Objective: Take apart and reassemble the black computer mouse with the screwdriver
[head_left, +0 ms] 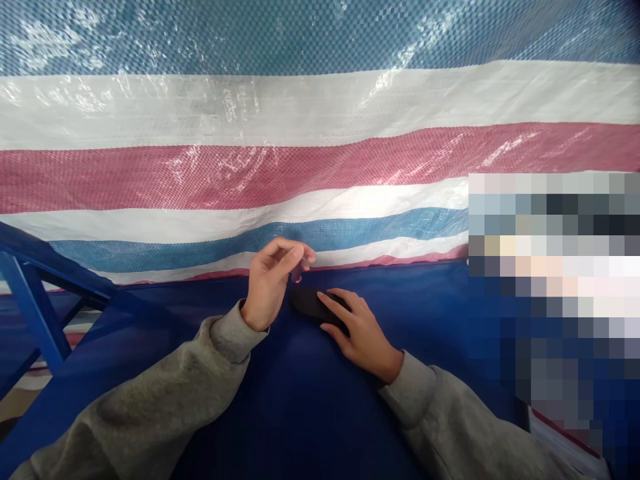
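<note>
My left hand (pixel 273 283) is raised a little over the blue tabletop (pixel 280 407), its thumb and fingertips pressed together. Below those fingertips shows a small, shiny, see-through thing (pixel 297 275) with a pinkish tint, too small to name. Just right of it, a black oblong object (pixel 307 304) with rounded ends lies on the table. My right hand (pixel 363 333) grips its right part, fingers over the top and thumb along the near side. That hand hides the object's right end, so I cannot tell its exact kind.
A striped woven plastic sheet (pixel 300 107) in blue, white and red hangs behind the table. Blue metal frame bars (pixel 37 307) stand at the left. A pixelated block (pixel 555 300) covers the right side. Below it is a pale, red-edged surface (pixel 565 437).
</note>
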`<action>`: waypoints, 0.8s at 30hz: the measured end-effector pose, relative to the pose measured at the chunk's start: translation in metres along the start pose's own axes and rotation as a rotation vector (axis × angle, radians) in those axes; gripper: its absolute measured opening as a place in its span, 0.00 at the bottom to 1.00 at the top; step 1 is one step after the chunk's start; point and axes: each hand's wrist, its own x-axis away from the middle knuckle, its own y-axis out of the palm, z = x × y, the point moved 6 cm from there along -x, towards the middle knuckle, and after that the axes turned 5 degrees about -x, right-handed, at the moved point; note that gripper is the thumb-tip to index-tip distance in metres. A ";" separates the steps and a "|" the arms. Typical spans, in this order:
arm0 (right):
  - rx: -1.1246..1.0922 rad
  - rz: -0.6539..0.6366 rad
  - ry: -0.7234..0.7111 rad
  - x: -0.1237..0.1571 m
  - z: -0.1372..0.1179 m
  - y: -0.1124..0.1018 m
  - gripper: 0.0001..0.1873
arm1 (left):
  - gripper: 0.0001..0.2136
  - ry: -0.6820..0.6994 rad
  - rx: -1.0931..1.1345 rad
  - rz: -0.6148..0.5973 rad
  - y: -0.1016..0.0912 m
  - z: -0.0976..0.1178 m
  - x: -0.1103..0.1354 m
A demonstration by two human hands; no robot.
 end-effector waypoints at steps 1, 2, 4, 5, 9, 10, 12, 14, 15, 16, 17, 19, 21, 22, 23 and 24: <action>0.000 0.000 0.002 0.000 0.000 0.000 0.25 | 0.09 0.013 0.009 0.012 0.000 0.000 0.000; 0.000 0.001 0.003 0.000 0.000 0.000 0.26 | 0.09 0.020 0.024 0.016 0.000 0.000 0.001; 0.005 0.001 0.002 0.000 0.001 0.000 0.26 | 0.11 0.010 0.069 0.006 0.002 0.000 0.001; 0.008 0.000 -0.002 0.001 0.001 0.000 0.26 | 0.12 -0.004 0.092 -0.003 0.002 0.000 0.000; 0.015 0.001 -0.006 0.001 0.002 0.001 0.26 | 0.12 -0.061 0.168 -0.045 0.004 -0.001 0.000; 0.013 -0.002 -0.004 0.001 0.002 0.002 0.26 | 0.15 -0.069 0.179 -0.061 0.004 -0.001 0.000; 0.008 -0.007 0.000 0.002 0.002 0.002 0.26 | 0.18 -0.074 0.182 -0.084 0.004 -0.002 0.001; 0.006 -0.008 0.002 0.001 0.002 0.002 0.26 | 0.15 -0.054 0.141 -0.079 0.003 -0.002 0.001; 0.005 -0.007 0.001 0.001 0.002 0.002 0.26 | 0.12 -0.037 0.111 -0.071 0.003 -0.001 0.001; 0.004 -0.003 -0.001 0.001 0.002 0.001 0.26 | 0.10 -0.018 0.087 -0.060 0.002 -0.001 0.001; 0.002 -0.001 -0.002 0.001 0.001 0.001 0.26 | 0.07 0.000 0.073 -0.047 0.001 0.000 0.002; -0.004 0.002 -0.003 0.001 0.001 0.001 0.25 | 0.06 0.026 0.075 -0.035 0.001 0.000 0.002; -0.011 -0.003 -0.001 0.000 0.001 0.001 0.25 | 0.07 0.026 0.095 -0.046 0.002 0.000 0.002; -0.014 -0.007 0.001 0.001 0.001 0.001 0.25 | 0.07 0.020 0.107 -0.054 0.003 0.000 0.002; -0.016 -0.009 0.001 0.001 0.001 0.001 0.25 | 0.07 0.011 0.121 -0.064 0.003 -0.001 0.002; -0.017 -0.010 0.001 0.001 0.001 0.001 0.25 | 0.07 0.003 0.137 -0.069 0.004 -0.001 0.001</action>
